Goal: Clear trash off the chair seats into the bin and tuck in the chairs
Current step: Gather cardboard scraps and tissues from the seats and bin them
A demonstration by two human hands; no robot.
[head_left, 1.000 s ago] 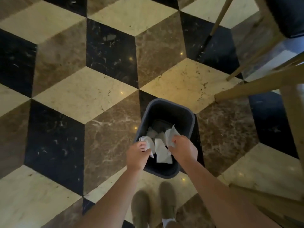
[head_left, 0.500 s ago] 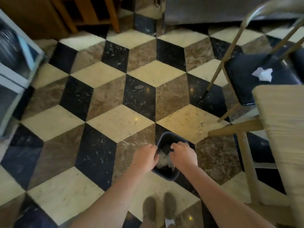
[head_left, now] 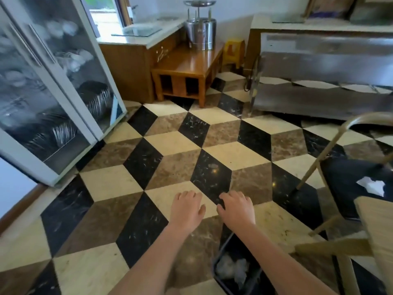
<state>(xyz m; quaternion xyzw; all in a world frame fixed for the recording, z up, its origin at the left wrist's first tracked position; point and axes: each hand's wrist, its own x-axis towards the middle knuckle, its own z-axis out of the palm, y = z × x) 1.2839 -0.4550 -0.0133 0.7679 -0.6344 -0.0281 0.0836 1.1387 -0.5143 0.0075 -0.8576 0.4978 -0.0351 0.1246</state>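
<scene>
A dark bin [head_left: 221, 279] stands on the floor at the bottom, partly under my right forearm, with crumpled white paper [head_left: 231, 267] inside it. My left hand [head_left: 187, 207] and my right hand [head_left: 237, 208] hover side by side above the floor, beyond the bin, fingers loosely bent and holding nothing. At the right stands a chair with a dark seat [head_left: 340, 177] and a curved wooden back [head_left: 365, 119]. A crumpled white tissue [head_left: 372, 185] lies on that seat.
A light wooden table edge [head_left: 376, 222] and its leg fill the lower right. A glass-door cabinet [head_left: 53, 92] stands at the left, a low wooden table [head_left: 187, 67] with a steel pot at the back, a steel counter [head_left: 323, 77] at the back right.
Both hands let go of the white paper into the bin and lifted away from it. The view rose from the bin to the room and the chair.
</scene>
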